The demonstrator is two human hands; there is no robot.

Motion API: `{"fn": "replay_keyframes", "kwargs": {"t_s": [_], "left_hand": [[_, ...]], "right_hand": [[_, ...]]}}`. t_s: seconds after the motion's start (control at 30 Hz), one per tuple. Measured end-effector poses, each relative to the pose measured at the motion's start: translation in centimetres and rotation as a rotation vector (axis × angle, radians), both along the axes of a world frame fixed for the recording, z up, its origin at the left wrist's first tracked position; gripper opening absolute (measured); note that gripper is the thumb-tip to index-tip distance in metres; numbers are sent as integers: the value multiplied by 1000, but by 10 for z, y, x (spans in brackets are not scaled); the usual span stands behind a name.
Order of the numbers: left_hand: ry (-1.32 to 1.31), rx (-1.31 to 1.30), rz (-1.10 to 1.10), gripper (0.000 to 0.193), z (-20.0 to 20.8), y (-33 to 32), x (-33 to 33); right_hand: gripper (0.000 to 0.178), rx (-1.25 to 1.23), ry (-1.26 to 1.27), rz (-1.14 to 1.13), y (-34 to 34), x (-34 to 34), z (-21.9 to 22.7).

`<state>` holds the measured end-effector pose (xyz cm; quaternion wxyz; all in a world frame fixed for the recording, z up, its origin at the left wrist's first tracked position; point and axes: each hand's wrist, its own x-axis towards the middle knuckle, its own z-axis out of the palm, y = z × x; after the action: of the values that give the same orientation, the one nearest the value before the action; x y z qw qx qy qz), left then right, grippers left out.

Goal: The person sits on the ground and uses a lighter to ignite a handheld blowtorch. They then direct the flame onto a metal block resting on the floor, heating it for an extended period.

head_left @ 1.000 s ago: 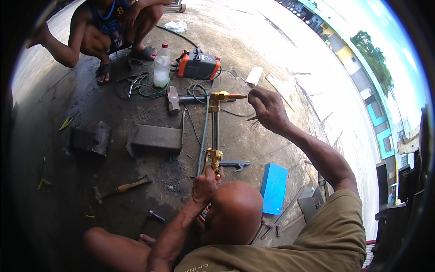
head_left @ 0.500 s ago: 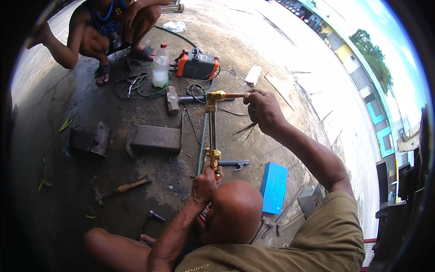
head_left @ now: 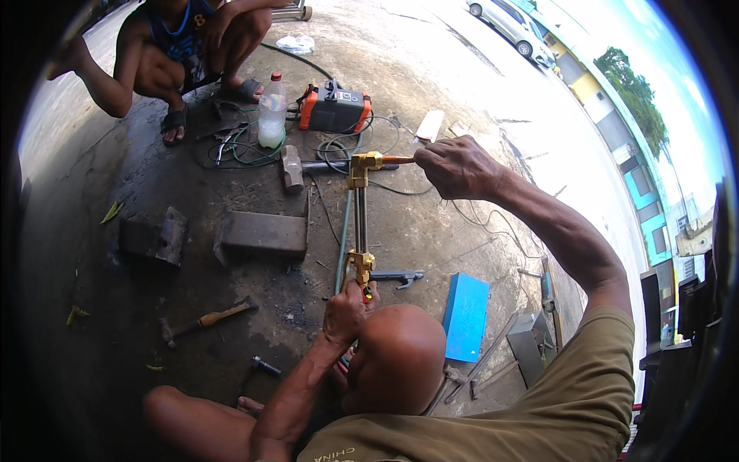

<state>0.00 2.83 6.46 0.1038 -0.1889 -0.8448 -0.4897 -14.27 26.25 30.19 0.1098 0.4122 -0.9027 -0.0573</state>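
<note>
My left hand (head_left: 346, 314) is closed round the lower end of a brass cutting torch (head_left: 361, 219), by its valve body. The torch stands upright in front of my raised knee, its head bent to the right. At the tip of its copper nozzle (head_left: 398, 160), my right hand (head_left: 466, 169) is closed in a pinch with the back of the hand uppermost. The thin tip cleaner wires in that hand showed a moment ago; the hand now hides them. Behind the torch lies a black electrode holder (head_left: 398, 277).
A crouching person (head_left: 196, 46) is at the far left. Near the orange-black welding machine (head_left: 335, 109) stand a plastic bottle (head_left: 272, 115) and a sledgehammer (head_left: 292, 171). Steel channel pieces (head_left: 265, 232) and a hammer (head_left: 212, 317) lie left; a blue case (head_left: 466, 317) and grinder (head_left: 547, 289) right.
My right hand has turned over at the nozzle, and its elbow has swung outward to the right. The fanned wires below it have gone from sight. A silver car has appeared in the background.
</note>
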Motion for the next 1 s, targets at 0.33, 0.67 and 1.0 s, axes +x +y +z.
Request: {"fn": "replay_keyframes", "kwargs": {"t_s": [0.33, 0.67, 1.0], "left_hand": [[0, -2, 23, 36, 0, -1, 1], [-17, -54, 40, 35, -1, -3, -1], [-48, -38, 47, 35, 1, 1, 0]], "right_hand": [[16, -845, -869, -810, -23, 9, 0], [21, -886, -945, -865, -35, 12, 8], [11, -427, -258, -341, -17, 25, -9]]}}
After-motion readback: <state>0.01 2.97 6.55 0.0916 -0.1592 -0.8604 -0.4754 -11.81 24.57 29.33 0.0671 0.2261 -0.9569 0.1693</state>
